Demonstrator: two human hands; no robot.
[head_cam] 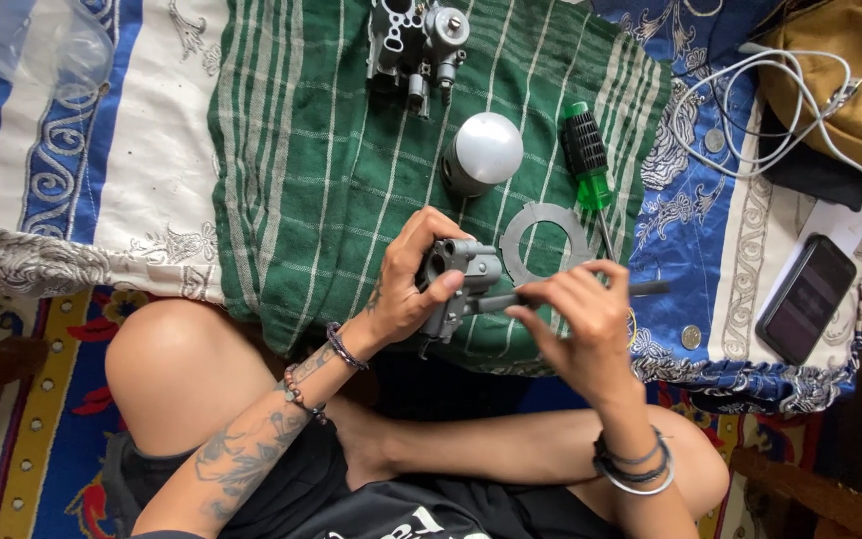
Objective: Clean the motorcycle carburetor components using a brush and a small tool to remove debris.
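Note:
My left hand [413,281] grips a small grey metal engine part [459,279] just above the front edge of the green striped cloth [301,190]. My right hand [579,321] pinches a thin dark rod-like tool [641,289] that points into the side of that part. Under my hands on the cloth lie a flat grey ring-shaped gasket [543,240], a green and black screwdriver [589,160] and a round silver dome-shaped piece [481,152]. A larger grey carburetor-like body [416,45] rests at the cloth's far edge.
A dark phone [807,297] lies on a white sheet at the right, beside a white cable [760,110] and a mustard cloth [850,80]. Two coins sit on the blue patterned bedding [690,336]. Clear plastic [42,45] is at far left. My bare knees frame the bottom.

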